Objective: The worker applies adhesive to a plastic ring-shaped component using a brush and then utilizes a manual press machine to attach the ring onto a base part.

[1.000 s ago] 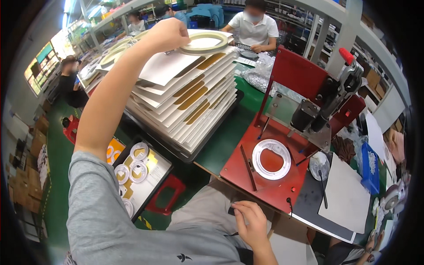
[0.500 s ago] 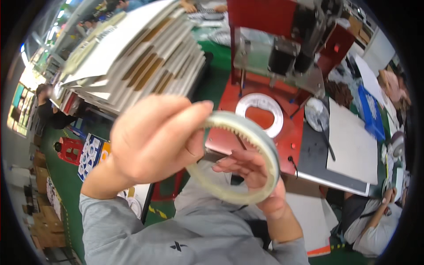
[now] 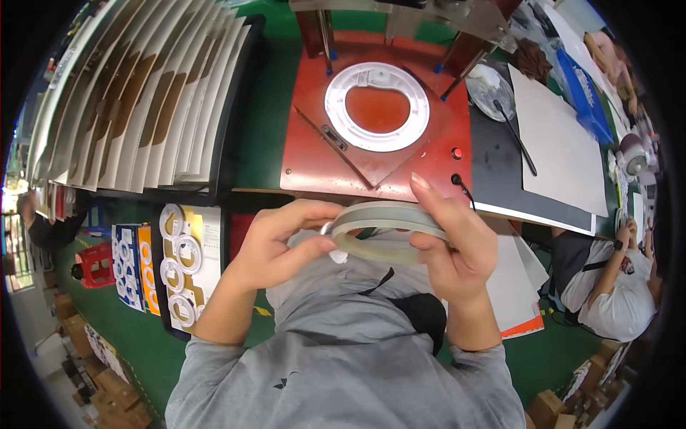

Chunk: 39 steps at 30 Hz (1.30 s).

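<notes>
A pale translucent ring (image 3: pixel 386 227) is held edge-on over my lap, just below the table's front edge. My left hand (image 3: pixel 286 239) pinches its left side with thumb and fingers. My right hand (image 3: pixel 450 239) grips its right side, fingers over the top rim. Beyond it, a red press base (image 3: pixel 314 143) carries a white ring fixture (image 3: pixel 376 106) with a red centre.
A slanted stack of white and brown trays (image 3: pixel 136 100) fills the left of the green table. A tray of white rings (image 3: pixel 180 264) lies on the floor at left. A round dish (image 3: pixel 489 89), a white sheet (image 3: pixel 561 146) and a seated person (image 3: pixel 607 279) are at right.
My left hand brought the ring down from the tray stack to my lap. My right hand has joined it on the ring, and my view has dropped toward the press base.
</notes>
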### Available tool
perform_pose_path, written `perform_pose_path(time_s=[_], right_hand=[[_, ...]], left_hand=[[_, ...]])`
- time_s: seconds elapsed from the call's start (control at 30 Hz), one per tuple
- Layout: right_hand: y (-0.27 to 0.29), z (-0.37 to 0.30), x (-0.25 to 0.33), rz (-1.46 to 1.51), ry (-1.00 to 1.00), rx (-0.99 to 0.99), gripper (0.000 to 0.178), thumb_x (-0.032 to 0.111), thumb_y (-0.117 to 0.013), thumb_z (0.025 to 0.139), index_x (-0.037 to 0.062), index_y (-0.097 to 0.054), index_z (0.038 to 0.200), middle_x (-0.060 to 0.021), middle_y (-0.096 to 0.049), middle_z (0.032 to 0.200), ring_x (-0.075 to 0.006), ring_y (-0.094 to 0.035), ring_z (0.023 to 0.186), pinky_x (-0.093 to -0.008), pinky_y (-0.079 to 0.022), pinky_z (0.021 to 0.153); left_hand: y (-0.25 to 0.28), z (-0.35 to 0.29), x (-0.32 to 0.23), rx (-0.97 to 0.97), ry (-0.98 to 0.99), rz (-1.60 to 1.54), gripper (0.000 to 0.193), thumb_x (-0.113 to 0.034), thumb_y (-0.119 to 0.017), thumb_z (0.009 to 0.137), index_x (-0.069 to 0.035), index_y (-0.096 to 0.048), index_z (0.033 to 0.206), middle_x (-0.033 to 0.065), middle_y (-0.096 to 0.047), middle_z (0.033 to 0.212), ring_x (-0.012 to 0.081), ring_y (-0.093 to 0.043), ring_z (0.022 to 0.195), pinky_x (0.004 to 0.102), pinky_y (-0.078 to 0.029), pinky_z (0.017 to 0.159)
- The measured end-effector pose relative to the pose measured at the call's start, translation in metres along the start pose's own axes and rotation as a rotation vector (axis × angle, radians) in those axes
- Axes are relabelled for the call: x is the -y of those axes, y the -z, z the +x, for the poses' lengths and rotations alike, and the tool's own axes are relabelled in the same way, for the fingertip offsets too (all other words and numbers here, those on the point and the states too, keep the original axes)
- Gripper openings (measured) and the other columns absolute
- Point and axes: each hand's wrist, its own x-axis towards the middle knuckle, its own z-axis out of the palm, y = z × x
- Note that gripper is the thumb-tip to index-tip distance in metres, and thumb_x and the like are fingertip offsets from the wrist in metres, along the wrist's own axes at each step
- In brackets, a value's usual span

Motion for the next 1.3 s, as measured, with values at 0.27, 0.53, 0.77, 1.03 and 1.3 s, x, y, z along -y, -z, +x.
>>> perform_pose_path(time_s=[0.27, 0.53, 0.77, 1.03, 1.3], right_hand=[[-0.009, -0.001, -0.003, 0.316, 0.006, -0.233, 0.071, -0.007, -0.081, 0.086, -0.0124, -0.047, 0.148, -0.0154, -0.076, 0.100, -0.0155, -0.073, 0.091, -0.0253, -0.055, 0.082], [0.031, -0.002, -0.041, 0.797, -0.176, -0.214, 0.039, 0.011, -0.067, 0.105, -0.0095, -0.055, 0.136, -0.0158, -0.072, 0.109, -0.0156, -0.071, 0.094, -0.0284, -0.056, 0.085], [0.148, -0.002, -0.161, -0.804, -0.307, -0.451, 0.028, 0.018, -0.077, 0.094, -0.0021, -0.071, 0.113, -0.0176, -0.071, 0.110, -0.0335, -0.067, 0.101, -0.0429, -0.054, 0.091], [0.159, 0.001, -0.184, -0.661, -0.551, -0.333, 0.017, 0.011, -0.074, 0.096, -0.0028, -0.066, 0.102, -0.0184, -0.071, 0.095, -0.0330, -0.069, 0.089, -0.0412, -0.055, 0.082], [0.152, 0.060, -0.177, -0.548, -0.433, -0.443, 0.014, 0.010, -0.071, 0.099, -0.0001, -0.071, 0.109, -0.0168, -0.076, 0.094, -0.0287, -0.073, 0.079, -0.0373, -0.056, 0.075]], left_hand=[[-0.011, 0.009, 0.032, 0.016, -0.089, -0.250, 0.046, 0.012, -0.078, 0.087, 0.010, -0.064, 0.130, 0.0224, -0.075, 0.120, 0.0298, -0.073, 0.117, 0.0393, -0.059, 0.101], [-0.020, 0.014, 0.024, -0.194, 0.002, -0.096, 0.033, 0.008, -0.068, 0.097, 0.010, -0.063, 0.130, 0.0188, -0.076, 0.116, 0.0237, -0.074, 0.107, 0.0341, -0.059, 0.095], [-0.004, 0.028, 0.023, -0.234, 0.009, 0.042, 0.025, -0.007, -0.063, 0.106, 0.007, -0.061, 0.127, 0.0176, -0.077, 0.113, 0.0228, -0.074, 0.107, 0.0356, -0.058, 0.097], [-0.004, 0.029, 0.030, -0.240, 0.068, -0.047, 0.029, 0.008, -0.061, 0.102, 0.008, -0.059, 0.130, 0.0203, -0.075, 0.118, 0.0241, -0.072, 0.113, 0.0328, -0.056, 0.100], [-0.002, 0.028, 0.031, -0.224, 0.082, -0.042, 0.029, 0.008, -0.061, 0.101, 0.008, -0.060, 0.130, 0.0205, -0.075, 0.118, 0.0244, -0.073, 0.113, 0.0334, -0.056, 0.100]])
